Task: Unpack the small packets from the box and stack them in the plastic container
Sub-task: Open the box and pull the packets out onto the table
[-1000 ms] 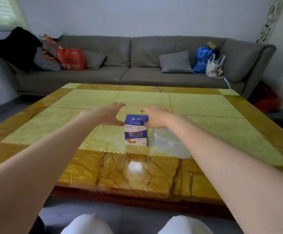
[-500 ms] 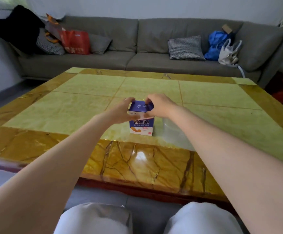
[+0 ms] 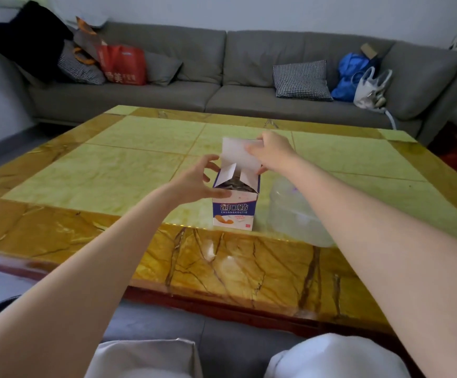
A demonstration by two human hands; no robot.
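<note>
A small blue and white box (image 3: pixel 235 211) stands upright on the table (image 3: pixel 129 170), near its front edge. Its top is open, with the white lid flap raised. The left hand (image 3: pixel 200 180) holds the box's upper left corner, its grip curled around the edge. The right hand (image 3: pixel 272 151) pinches the raised flap at its far right side. A clear plastic container (image 3: pixel 298 214) sits just beside the box on the right, partly hidden by the right forearm.
</note>
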